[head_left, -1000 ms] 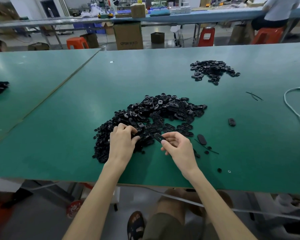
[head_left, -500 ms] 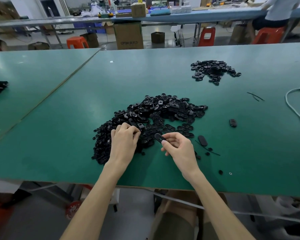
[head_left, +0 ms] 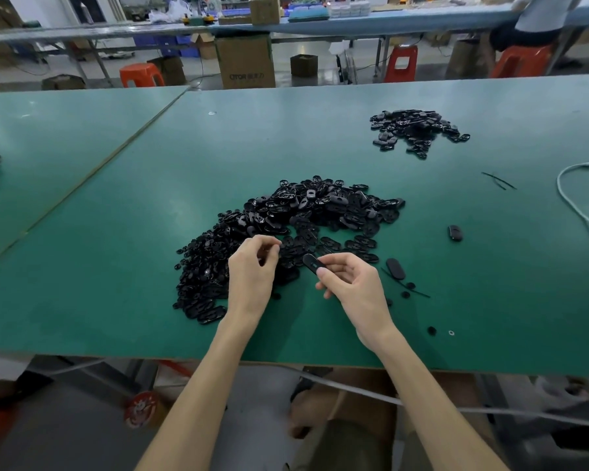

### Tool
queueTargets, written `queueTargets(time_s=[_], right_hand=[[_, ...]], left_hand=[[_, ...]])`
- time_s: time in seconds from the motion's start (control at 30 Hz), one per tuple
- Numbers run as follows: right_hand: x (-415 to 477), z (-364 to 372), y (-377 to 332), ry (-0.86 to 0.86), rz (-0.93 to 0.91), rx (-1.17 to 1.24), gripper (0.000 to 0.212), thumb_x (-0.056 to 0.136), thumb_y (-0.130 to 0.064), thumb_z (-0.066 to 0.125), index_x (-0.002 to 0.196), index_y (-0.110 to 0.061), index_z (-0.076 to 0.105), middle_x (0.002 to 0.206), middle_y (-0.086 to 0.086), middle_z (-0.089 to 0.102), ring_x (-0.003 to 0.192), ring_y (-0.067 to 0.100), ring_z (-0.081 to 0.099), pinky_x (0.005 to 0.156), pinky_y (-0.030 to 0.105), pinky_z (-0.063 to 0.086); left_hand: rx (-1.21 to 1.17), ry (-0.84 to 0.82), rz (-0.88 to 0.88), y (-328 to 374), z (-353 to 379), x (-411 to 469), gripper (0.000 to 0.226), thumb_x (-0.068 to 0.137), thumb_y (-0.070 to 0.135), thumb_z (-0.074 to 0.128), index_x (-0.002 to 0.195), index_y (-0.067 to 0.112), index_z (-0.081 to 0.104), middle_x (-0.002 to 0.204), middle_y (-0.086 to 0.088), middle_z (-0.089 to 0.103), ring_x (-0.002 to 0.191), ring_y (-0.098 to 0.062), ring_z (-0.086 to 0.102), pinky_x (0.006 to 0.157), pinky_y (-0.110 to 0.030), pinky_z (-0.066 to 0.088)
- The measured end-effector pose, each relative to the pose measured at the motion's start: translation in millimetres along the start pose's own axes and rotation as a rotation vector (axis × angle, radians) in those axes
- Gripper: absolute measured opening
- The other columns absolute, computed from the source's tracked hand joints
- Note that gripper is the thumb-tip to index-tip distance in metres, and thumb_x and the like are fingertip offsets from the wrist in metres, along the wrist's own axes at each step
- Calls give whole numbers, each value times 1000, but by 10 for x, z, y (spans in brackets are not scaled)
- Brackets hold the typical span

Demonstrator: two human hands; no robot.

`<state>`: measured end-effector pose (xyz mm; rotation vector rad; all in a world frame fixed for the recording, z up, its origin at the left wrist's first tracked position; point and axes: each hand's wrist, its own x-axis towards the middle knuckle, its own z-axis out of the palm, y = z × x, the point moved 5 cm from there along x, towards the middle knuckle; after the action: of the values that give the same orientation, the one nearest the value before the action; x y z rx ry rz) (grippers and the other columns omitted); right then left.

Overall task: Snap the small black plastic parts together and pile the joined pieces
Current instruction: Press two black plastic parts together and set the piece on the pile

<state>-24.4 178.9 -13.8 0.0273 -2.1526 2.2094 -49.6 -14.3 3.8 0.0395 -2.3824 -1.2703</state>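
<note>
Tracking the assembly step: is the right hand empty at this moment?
No, the right hand pinches a black oval part between its thumb and fingers.

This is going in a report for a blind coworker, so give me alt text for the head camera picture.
A person's right hand pinches a black oval piece beside the left hand, whose fingers curl above a large pile of small black parts on a green table. A smaller pile lies farther back on the right.
</note>
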Motion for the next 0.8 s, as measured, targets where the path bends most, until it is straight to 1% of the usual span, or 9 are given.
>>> queueTargets(time_s=[0.07,0.2,0.37,0.57,0.6,0.7,0.8], right_hand=[[-5,-2,-4,-2,1,4,12,94,-2,72,105,-8,71,85,8,74,72,14,71,65,24,56],[-2,3,-1,-9,2,-1,12,94,-3,72,105,-10,72,83,6,74,72,15,72,65,24,56],[4,6,-5,-20,1,5,12,94,-3,72,104,-10,71,82,5,74,71,14,71,64,23,55],[10,23,-5,-21,-1,18,13,94,-1,72,104,-9,71,81,6,73,71,13,71,63,23,55],[12,26,-3,-21,-3,17,13,94,-1,72,104,-9,71,82,6,73,71,13,71,64,23,55],[21,40,-12,-26,-12,16,16,94,-2,72,108,-11,72,86,8,72,73,15,72,65,24,56],[30,43,-16,-39,-23,0,18,95,-2,71,110,-13,73,88,8,72,73,14,72,65,24,56]], left_hand=[[-37,2,-24,0,-7,9,13,98,10,68,101,21,76,92,8,73,83,-3,66,74,-10,48],[-171,13,-58,-12,-51,-13,17,95,8,71,99,23,78,83,11,76,79,-9,73,72,-21,57],[-221,28,-54,-3,-71,-35,14,95,12,74,101,23,79,83,14,77,80,-4,75,75,-22,59],[-310,7,-42,-14,-90,-46,16,92,6,75,99,20,77,90,6,77,85,-16,74,83,-34,60],[-326,-1,-42,-17,-93,-47,16,92,6,75,99,20,77,90,5,77,85,-17,74,83,-34,60],[-338,-29,-21,10,-88,-67,18,92,7,75,99,23,77,91,7,77,84,-14,72,80,-26,58],[-329,-73,-2,59,-53,-77,20,92,6,75,102,22,78,92,9,78,84,-14,72,79,-27,58]])
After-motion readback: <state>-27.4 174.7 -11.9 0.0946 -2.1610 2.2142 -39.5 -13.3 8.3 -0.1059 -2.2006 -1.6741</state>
